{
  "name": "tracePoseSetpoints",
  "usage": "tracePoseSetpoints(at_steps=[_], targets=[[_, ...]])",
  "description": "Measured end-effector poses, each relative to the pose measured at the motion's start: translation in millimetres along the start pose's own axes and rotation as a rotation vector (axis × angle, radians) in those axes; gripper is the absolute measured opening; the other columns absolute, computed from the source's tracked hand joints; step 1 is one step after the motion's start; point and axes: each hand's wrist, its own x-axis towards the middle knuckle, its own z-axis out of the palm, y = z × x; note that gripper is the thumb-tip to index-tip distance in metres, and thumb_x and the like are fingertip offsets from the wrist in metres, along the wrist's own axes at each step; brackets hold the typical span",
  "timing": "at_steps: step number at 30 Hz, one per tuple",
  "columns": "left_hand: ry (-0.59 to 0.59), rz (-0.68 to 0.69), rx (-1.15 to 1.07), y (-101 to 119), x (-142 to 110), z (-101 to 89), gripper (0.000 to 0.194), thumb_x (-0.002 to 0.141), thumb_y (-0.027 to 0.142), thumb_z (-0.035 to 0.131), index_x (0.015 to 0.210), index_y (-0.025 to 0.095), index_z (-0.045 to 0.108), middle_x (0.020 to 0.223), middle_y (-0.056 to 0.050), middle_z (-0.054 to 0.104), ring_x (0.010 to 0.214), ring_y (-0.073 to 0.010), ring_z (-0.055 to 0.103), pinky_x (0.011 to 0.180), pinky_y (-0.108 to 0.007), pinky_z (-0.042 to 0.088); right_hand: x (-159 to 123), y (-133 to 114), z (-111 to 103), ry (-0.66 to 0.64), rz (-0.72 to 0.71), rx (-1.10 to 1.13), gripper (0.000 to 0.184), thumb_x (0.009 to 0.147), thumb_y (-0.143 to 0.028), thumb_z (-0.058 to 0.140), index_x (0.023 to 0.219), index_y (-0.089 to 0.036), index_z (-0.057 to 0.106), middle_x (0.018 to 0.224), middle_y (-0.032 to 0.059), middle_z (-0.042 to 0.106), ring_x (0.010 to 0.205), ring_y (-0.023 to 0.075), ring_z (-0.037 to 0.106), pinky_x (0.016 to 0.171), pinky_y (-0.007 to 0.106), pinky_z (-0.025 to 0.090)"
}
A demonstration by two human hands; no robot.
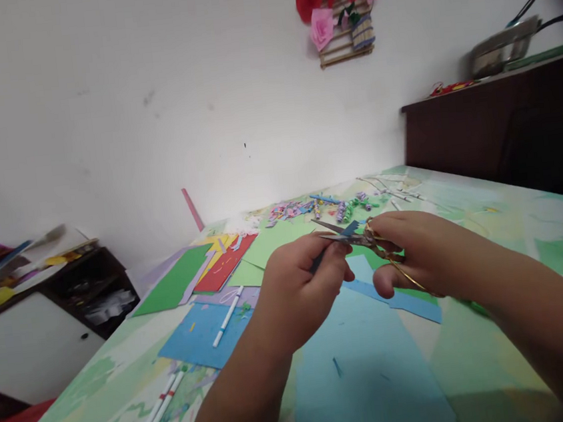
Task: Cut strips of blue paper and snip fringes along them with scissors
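Note:
My right hand [409, 251] grips a pair of scissors [359, 238] by its gold-coloured handles, with the blades apart and pointing left. Between the blades sits a strip of blue paper [352, 228]. My left hand [306, 282] pinches the paper's other end, close to the scissor tips; the fingers partly hide it. Below both hands lies a light blue sheet [364, 356] with a few thin blue offcuts on it. A longer blue paper strip [415, 306] rests on the table under my right hand.
Coloured sheets, among them a red one [229, 263] and a green one [175, 280], lie to the left. White markers [228, 317] rest nearby. Curled paper pieces [346, 209] and paper scraps [289, 210] are at the back. A dark cabinet [479, 130] stands at the right.

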Motion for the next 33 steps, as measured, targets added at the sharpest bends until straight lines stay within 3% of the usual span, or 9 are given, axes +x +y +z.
tracePoseSetpoints(at_steps=[9, 14, 19, 33], targets=[[0.086, 0.126, 0.033, 2.6, -3.1, 7.0, 0.026, 0.079, 0.012, 0.043, 0.055, 0.016, 0.052, 0.049, 0.005, 0.051, 0.045, -0.0040, 0.048, 0.045, -0.016, 0.039, -4.6, -4.2, 1.7, 0.044, -0.052, 0.113, 0.069, 0.065, -0.080, 0.022, 0.076, -0.017, 0.049, 0.070, 0.0048, 0.048, 0.065, 0.0187, 0.045, 0.053, 0.028, 0.034], [0.120, 0.107, 0.025, 3.3, -4.9, 6.8, 0.026, 0.078, 0.011, 0.042, 0.054, 0.016, 0.051, 0.048, 0.005, 0.051, 0.045, -0.0044, 0.048, 0.045, -0.016, 0.039, -4.0, -0.5, 2.6, 0.045, -0.074, 0.070, 0.065, 0.066, -0.077, 0.027, 0.078, -0.017, 0.049, 0.072, 0.0053, 0.049, 0.067, 0.0198, 0.045, 0.054, 0.029, 0.034], [0.083, 0.104, 0.018, 2.9, -4.2, 7.1, 0.024, 0.075, 0.007, 0.043, 0.054, 0.016, 0.051, 0.049, 0.005, 0.050, 0.045, -0.0042, 0.046, 0.044, -0.016, 0.037, -3.6, -1.0, 2.1, 0.017, -0.095, 0.130, 0.061, 0.067, -0.075, 0.033, 0.079, -0.018, 0.050, 0.072, 0.0047, 0.050, 0.067, 0.0192, 0.046, 0.056, 0.029, 0.034], [0.039, 0.165, 0.077, 5.8, -4.7, 4.5, 0.026, 0.076, 0.010, 0.043, 0.052, 0.017, 0.050, 0.047, 0.004, 0.049, 0.045, -0.0061, 0.044, 0.043, -0.019, 0.037, -8.3, -1.3, -1.7, -0.097, -0.085, 0.220, 0.073, 0.063, -0.080, 0.020, 0.083, -0.017, 0.050, 0.074, 0.0047, 0.049, 0.063, 0.0163, 0.042, 0.053, 0.028, 0.034]])
